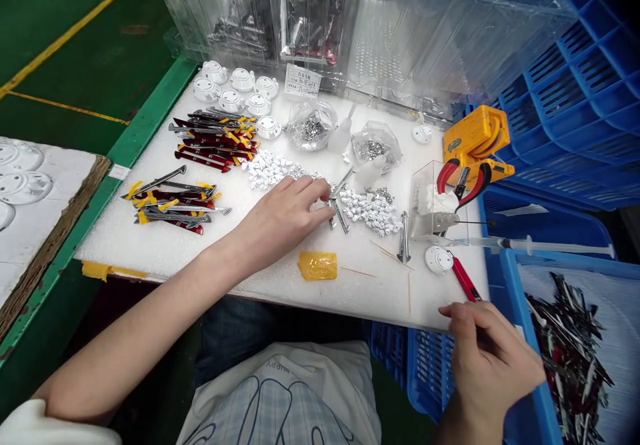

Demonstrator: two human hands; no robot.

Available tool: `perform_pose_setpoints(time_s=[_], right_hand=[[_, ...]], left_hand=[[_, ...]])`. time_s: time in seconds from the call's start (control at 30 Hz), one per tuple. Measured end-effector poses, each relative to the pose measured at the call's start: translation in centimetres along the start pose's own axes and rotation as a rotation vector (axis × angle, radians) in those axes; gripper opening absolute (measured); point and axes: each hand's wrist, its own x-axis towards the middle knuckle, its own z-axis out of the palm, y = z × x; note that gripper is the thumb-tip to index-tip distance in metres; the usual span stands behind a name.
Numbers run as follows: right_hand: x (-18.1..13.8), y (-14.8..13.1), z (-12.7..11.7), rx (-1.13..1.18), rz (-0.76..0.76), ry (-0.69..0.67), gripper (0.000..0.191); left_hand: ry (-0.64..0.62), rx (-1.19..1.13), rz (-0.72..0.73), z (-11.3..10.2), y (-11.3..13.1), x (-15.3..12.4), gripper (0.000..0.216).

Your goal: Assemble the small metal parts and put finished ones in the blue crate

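Note:
My left hand (290, 215) rests over the middle of the white foam-topped board (370, 298), thumb and forefinger closing around one end of a slim silver metal piece (341, 217). Another silver piece (344, 181) lies just past its fingertips. White small parts (373, 211) are heaped on its right, and a similar heap (273, 168) lies beyond its knuckles. My right hand (493, 351) is by the board's front right corner, fingers curled and thumb against forefinger; anything inside is hidden. Close ahead of it lie a red-handled knife (465, 278) and a white round part (439, 259).
Silver and dark red strips (215, 138) with yellow tape lie at left, near white round parts (231, 101). Pliers (463, 181) stand in a clear box (423, 205) beside an orange tape dispenser (477, 141). A blue crate (530, 338) of strips stands right.

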Motion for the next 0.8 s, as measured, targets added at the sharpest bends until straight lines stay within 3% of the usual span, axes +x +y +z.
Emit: perform_pose_setpoints(time_s=[0.2, 0.4, 0.63, 0.7, 0.8], right_hand=[[0.5, -0.8, 1.5, 0.102, -0.035, -0.013, 0.030], [0.3, -1.6, 3.8, 0.223, 0.039, -0.022, 0.032], [-0.1, -1.7, 5.9, 0.269, 0.065, 0.075, 0.035], [-0.3, -1.4, 6.1, 0.270, 0.075, 0.116, 0.035], [-0.5, -1.4, 6.1, 0.283, 0.078, 0.139, 0.036]], left_hand=[[-0.019, 0.081, 0.095, -0.4, -0.4, 0.1, 0.031], [0.006, 0.092, 0.074, -0.2, -0.3, -0.3, 0.024], [0.071, 0.092, 0.074, -0.9, -0.4, -0.5, 0.026], [0.151, 0.019, 0.004, -1.6, -0.3, -0.5, 0.021], [0.300, -0.157, -0.249, -2.8, 1.0, -0.7, 0.014]])
